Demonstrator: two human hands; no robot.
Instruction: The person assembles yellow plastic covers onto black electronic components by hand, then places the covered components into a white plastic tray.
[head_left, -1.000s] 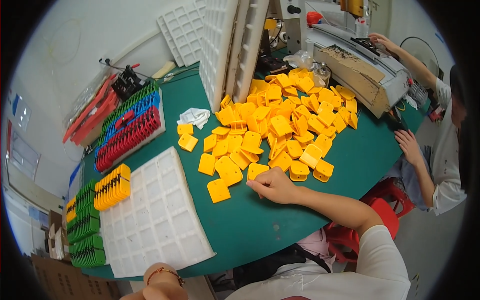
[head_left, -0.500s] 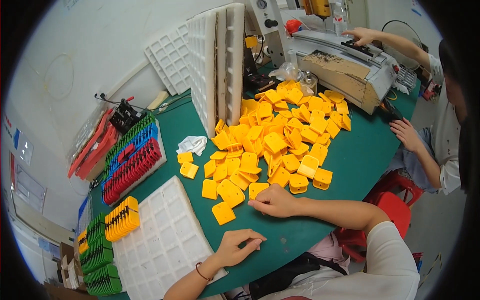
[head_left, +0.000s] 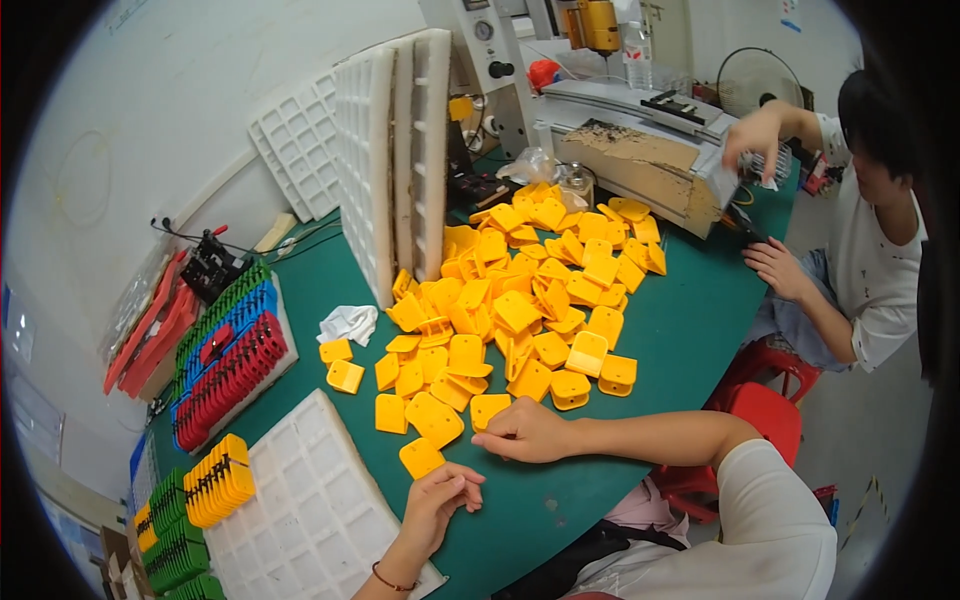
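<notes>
Closer than before to the nearest yellow piece (head_left: 420,457), the person's left hand (head_left: 440,500) has moved up just beside it, its fingers loosely curled with the thumb apart. On the green counter (head_left: 690,300), the right hand (head_left: 528,432) is bent into a loose fist beside a second yellow piece (head_left: 489,410) at the heap's near edge; whether its fingers pinch anything cannot be told. Left of both hands lies a white gridded tray (head_left: 300,490).
</notes>
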